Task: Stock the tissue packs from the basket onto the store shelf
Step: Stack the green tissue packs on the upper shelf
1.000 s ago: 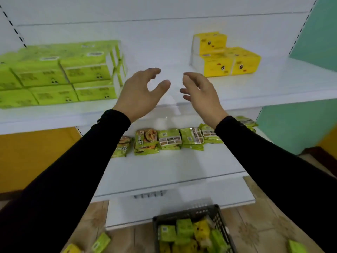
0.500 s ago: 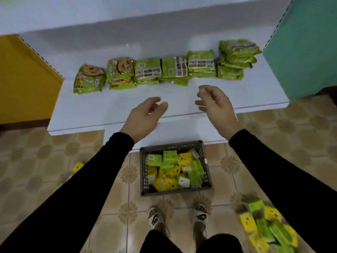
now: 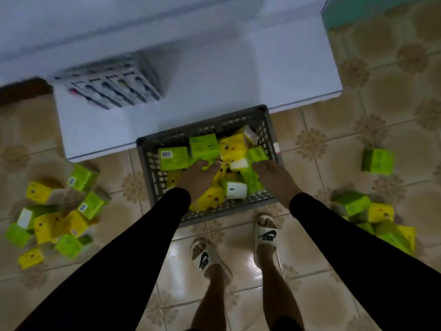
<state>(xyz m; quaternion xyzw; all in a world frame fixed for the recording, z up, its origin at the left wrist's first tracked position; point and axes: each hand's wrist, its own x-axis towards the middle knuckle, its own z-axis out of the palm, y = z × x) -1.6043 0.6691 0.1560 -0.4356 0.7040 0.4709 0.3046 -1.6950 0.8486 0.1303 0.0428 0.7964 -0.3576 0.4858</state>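
In the basket (image 3: 152,163), left hand (image 3: 196,175) and right hand (image 3: 274,177) touch tissue packs (image 3: 205,146), grip unclear.

Dim and underexposed overall; bright glare on the glossy floor tiles (image 3: 177,255) between the slippers (image 3: 265,231); motion blur smearing the boxes (image 3: 107,88) on the white shelf (image 3: 274,68); soft focus on the tissue packs (image 3: 59,223) lying left; wide-angle bending toward the edges; black sleeves (image 3: 114,271) without detail.

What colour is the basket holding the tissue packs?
Dark grey, with a lattice of holes in its walls; the basket shows in the head view, the only one.
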